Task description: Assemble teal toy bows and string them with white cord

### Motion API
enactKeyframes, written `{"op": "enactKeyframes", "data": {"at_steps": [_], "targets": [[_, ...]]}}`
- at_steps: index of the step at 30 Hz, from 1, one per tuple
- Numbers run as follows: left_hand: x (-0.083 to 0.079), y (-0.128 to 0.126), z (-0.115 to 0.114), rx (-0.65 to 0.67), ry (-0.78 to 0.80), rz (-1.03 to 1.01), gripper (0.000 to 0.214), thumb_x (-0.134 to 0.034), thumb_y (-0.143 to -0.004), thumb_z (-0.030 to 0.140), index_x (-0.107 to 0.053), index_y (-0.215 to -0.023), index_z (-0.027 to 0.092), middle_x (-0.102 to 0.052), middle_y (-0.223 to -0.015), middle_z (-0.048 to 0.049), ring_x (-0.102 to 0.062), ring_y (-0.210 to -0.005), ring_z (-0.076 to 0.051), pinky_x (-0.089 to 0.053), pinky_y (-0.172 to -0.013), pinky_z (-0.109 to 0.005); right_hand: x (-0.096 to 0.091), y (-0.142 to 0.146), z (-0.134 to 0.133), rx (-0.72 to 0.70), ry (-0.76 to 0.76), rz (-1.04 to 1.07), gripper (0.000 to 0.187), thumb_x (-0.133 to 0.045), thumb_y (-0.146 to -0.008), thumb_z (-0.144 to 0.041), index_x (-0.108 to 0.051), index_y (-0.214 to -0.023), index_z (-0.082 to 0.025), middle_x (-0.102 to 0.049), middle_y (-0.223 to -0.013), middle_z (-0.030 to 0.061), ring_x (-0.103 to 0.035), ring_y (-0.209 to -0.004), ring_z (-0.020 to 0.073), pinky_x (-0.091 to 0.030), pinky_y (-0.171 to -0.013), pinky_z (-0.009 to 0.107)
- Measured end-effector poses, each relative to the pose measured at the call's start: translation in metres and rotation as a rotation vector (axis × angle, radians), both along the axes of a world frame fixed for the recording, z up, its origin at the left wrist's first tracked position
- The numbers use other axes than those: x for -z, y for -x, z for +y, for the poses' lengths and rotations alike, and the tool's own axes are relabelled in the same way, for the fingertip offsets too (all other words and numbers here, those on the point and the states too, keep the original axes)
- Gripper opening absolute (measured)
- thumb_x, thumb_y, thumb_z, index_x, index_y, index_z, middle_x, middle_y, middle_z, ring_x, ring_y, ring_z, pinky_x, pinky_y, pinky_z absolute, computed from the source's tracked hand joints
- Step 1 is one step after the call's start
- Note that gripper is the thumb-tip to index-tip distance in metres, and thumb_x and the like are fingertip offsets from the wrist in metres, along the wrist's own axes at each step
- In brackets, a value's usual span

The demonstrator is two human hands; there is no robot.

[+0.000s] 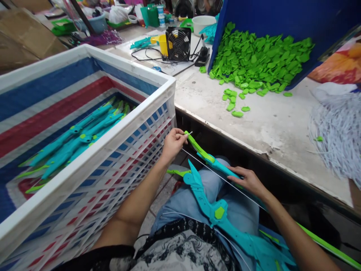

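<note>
My left hand [174,145] pinches the green tip of a toy bow [207,157], where the end of a white string [208,167] sticks out past the fingers. My right hand [248,180] grips the bow's teal limb farther right; part of it is hidden behind that hand and forearm. The white string runs taut along the near side of the bow. Another teal toy bow [207,203], with a green hexagonal piece [219,213] at its middle, lies across my lap, nearer to me than the held one.
A white plastic crate [132,139] with a striped liner stands at my left, holding several teal toy bows [81,137]. On the workbench [203,94] are a tipped blue bin [254,17] of green pieces [259,60], a small black fan [178,44] and a heap of white strings [338,128].
</note>
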State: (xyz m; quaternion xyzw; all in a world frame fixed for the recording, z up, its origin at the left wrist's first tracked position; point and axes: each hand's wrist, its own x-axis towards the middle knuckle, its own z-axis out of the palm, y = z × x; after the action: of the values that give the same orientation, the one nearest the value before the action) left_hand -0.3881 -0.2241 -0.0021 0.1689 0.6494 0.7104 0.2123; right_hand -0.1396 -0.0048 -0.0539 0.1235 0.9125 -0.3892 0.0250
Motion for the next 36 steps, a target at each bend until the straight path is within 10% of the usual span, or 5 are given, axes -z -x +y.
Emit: {"op": "enactKeyframes", "data": {"at_steps": [10,17,25,31,36], "targets": [[-0.007,-0.004,-0.002,0.168,-0.13,-0.278,0.044,-0.08,-0.06,0.039,-0.058,-0.087,0.012,-0.058,-0.051,0.0007,-0.032,-0.035,-0.002,-0.024,-0.037,-0.016,-0.044,0.046,-0.021,0.01,-0.293,0.271,0.032,-0.051,-0.088,-0.041,-0.066,-0.11,-0.023,-0.064,-0.102,0.0094,-0.06,-0.096,0.0242,-0.048,-0.086,0.039],[-0.01,-0.009,-0.011,0.181,-0.139,-0.28,0.042,-0.078,-0.063,0.039,-0.058,-0.088,0.012,-0.058,-0.052,0.0013,-0.034,-0.036,-0.002,-0.026,-0.038,-0.016,-0.074,0.166,-0.061,-0.116,-0.008,0.473,0.024,-0.06,-0.083,-0.031,-0.066,-0.103,-0.019,-0.061,-0.081,0.0034,-0.056,-0.071,0.0139,-0.046,-0.065,0.026],[-0.009,-0.006,-0.019,0.176,-0.075,-0.285,0.044,-0.077,-0.063,0.042,-0.057,-0.091,0.013,-0.058,-0.054,0.0026,-0.042,-0.04,-0.006,-0.037,-0.041,-0.018,-0.084,0.18,-0.074,-0.198,0.012,0.511,0.013,-0.059,-0.08,-0.027,-0.065,-0.072,-0.018,-0.059,-0.072,0.0009,-0.052,-0.065,0.0115,-0.039,-0.059,0.024],[-0.001,-0.01,-0.019,0.075,0.067,0.125,0.023,-0.069,-0.073,0.036,-0.059,-0.077,0.016,-0.064,-0.087,-0.0039,-0.061,-0.082,-0.015,-0.047,-0.073,-0.025,-0.075,0.189,-0.077,-0.014,0.102,0.452,0.01,-0.059,-0.074,-0.019,-0.063,-0.065,-0.017,-0.059,-0.065,-0.0019,-0.052,-0.061,0.01,-0.038,-0.057,0.023],[-0.004,-0.025,-0.027,0.132,0.052,0.335,0.013,-0.053,-0.084,0.028,-0.063,-0.084,0.019,-0.062,-0.084,-0.0035,-0.059,-0.083,-0.015,-0.043,-0.078,-0.027,-0.106,0.217,0.001,0.618,0.125,0.629,0.018,-0.058,-0.073,-0.02,-0.063,-0.065,-0.005,-0.058,-0.058,0.0012,-0.05,-0.059,0.0091,-0.037,-0.061,0.025]]}}
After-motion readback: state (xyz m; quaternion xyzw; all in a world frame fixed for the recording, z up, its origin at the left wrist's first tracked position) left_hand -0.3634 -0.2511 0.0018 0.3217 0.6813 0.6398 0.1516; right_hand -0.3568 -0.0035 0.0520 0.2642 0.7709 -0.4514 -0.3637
